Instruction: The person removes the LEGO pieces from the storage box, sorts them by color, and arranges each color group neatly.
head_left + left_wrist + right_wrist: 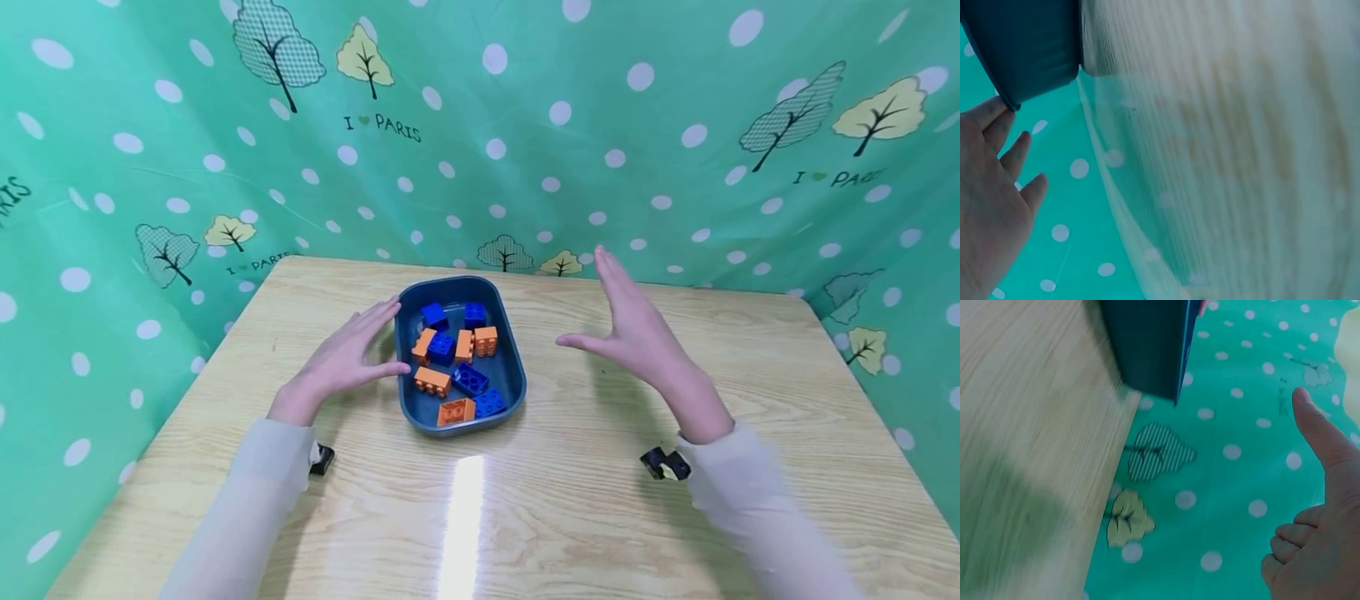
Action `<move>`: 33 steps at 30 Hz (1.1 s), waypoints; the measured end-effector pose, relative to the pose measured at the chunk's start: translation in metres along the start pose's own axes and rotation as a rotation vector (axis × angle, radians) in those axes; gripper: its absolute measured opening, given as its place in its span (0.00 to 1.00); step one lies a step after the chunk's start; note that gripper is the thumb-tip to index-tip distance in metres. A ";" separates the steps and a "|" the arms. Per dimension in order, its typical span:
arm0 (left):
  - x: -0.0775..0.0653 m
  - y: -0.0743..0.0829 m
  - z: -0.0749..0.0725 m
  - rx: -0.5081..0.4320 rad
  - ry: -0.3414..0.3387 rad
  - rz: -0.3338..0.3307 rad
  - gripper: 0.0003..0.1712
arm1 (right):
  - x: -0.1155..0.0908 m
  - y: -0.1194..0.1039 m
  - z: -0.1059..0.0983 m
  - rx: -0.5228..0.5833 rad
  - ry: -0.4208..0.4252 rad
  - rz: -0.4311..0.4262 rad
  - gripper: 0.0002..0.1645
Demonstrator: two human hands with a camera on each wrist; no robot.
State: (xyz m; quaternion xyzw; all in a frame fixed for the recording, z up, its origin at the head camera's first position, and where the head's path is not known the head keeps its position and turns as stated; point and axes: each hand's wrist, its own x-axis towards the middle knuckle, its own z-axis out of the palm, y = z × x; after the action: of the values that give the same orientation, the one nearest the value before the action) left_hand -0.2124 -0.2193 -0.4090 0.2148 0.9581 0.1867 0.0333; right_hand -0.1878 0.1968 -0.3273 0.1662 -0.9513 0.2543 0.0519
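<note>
A dark blue plastic bin (517, 398) stands on the table and holds several orange toy bricks (432, 382) and several blue toy bricks (470, 379). At its left side is my left hand (341, 358), the fingers extended and the fingertips and thumb at the rim. In the left wrist view the fingertips of the left hand (991, 181) meet the rim of the bin (1035, 50). My right hand (637, 333) hovers to the right of the bin, apart from it, thumb spread from the fingers and nothing held. The right wrist view shows that hand (1322, 506) away from the bin (1147, 350).
The light wooden table (570, 517) reflects a bright strip of light near its front. A green dotted curtain (525, 175) with printed trees hangs behind and along the sides. Small black devices sit at the left wrist (322, 459) and the right wrist (665, 464).
</note>
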 end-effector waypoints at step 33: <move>0.008 0.014 -0.002 0.010 -0.043 -0.075 0.62 | 0.035 -0.078 0.107 0.493 -0.012 -0.029 0.55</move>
State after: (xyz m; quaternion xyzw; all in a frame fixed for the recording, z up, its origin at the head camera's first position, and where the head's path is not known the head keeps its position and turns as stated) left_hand -0.2142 -0.2046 -0.4019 0.1828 0.9655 0.1757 0.0598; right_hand -0.1957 0.0690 -0.3771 0.1890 -0.8583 0.4769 0.0078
